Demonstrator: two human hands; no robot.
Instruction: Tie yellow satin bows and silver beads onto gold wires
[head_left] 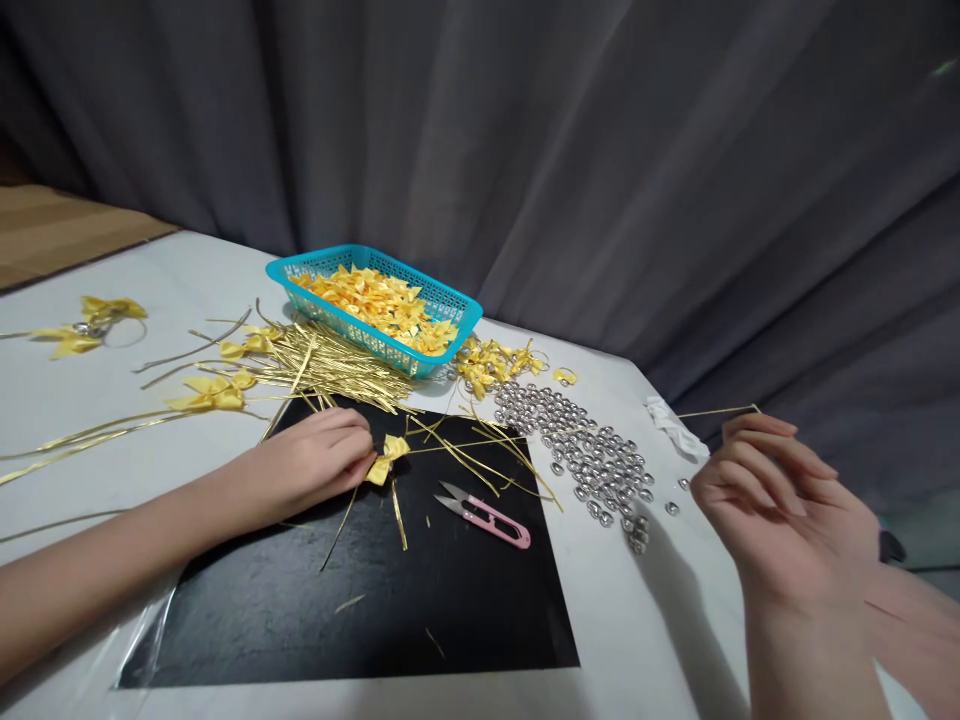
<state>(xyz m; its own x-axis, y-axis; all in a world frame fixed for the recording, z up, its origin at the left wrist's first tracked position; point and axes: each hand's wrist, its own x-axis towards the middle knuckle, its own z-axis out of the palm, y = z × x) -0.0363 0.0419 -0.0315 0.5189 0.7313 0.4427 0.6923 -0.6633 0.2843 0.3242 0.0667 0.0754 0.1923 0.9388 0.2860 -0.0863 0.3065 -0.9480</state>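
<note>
My left hand [330,455] is closed at the top of the black mat [360,610], its fingertips pinching a yellow bow [388,460] with gold strands hanging below it. Raised at the right, my right hand [780,475] has curled fingers pinched round the end of a thin gold cord [716,412], which runs off to the left. Pink-handled snips [491,520] lie on the mat with their blades apart, pointing left. Gold strands [465,455] are strewn over the mat's upper right part.
A blue basket [469,320] of yellow bows stands at the back, beside a pile of gold strands [337,365]. Silver beads [600,460] spread over the white table [637,620]. White crumpled tissue [675,428] lies near my right hand. More bows [214,390] lie at left.
</note>
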